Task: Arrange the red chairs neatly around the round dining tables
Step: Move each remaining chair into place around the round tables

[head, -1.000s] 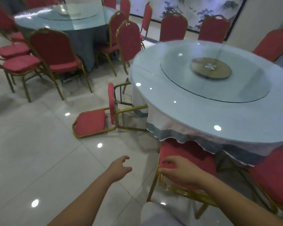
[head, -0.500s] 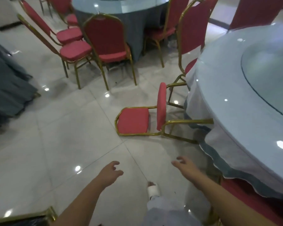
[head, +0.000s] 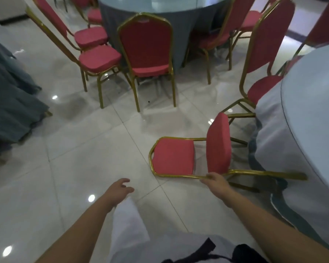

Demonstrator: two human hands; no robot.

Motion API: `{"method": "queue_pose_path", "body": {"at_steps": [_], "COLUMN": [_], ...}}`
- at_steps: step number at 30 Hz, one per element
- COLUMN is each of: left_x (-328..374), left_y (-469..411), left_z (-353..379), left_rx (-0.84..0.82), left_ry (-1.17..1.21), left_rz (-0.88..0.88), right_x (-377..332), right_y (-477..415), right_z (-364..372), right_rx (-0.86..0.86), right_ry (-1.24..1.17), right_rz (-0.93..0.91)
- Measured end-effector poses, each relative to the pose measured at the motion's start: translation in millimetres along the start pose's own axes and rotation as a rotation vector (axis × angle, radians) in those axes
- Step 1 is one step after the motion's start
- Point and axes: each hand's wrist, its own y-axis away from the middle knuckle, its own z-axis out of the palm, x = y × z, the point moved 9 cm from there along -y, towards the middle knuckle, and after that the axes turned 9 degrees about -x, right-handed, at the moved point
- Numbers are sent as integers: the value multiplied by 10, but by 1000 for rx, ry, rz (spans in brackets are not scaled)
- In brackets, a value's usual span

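Right hand (head: pixel 214 180) now lies on the toppled red chair (head: pixel 218 143), its fingers curled over the gold frame rail (head: pixel 179 176) at the lower corner where seat and back meet. Half a second ago it hung in the air, short of that rail. Left hand (head: pixel 120 187) is free at lower centre of the frame, fingers loosely spread and holding nothing, much as before. The chair itself has not shifted. It lies on its back right of centre, back pad flat on the tiles and seat pad standing on edge. Its legs point right and run under the hem of the near round table (head: pixel 311 114), which fills the right edge. The view has closed in on the chair since the earlier frame.

The near table's pale cloth, with its grey-blue hem, hangs over the ends of the chair's legs. A tucked red chair (head: pixel 264 42) stands above the toppled one at upper right, its seat against the same table. Its front leg comes close to the toppled chair's upper leg. At upper centre an upright red chair (head: pixel 145 44) shows its back to the camera at the far round table (head: pixel 160 2), with another red chair (head: pixel 99 57) to its left. A grey drape (head: pixel 10 95) hangs down the left edge.

Open tiled floor (head: pixel 74 152) spreads left of and below the toppled chair, across the middle left of the frame.
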Motion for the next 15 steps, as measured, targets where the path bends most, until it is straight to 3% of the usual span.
{"method": "queue_pose_path", "body": {"at_steps": [5, 9, 15], "left_x": [793, 1373, 2135], "left_y": [-1124, -1589, -2003], "left_z": [-992, -1540, -2116], "left_rx": [-85, -220, -291], "left_ry": [-150, -338, -646], "left_rz": [94, 112, 197], "right_x": [-291, -381, -832], "right_y": [-513, -329, -210], "right_z": [251, 745, 1051], "right_rx": [194, 317, 489], "right_ry": [-227, -446, -536], "right_rz": [143, 411, 459]}}
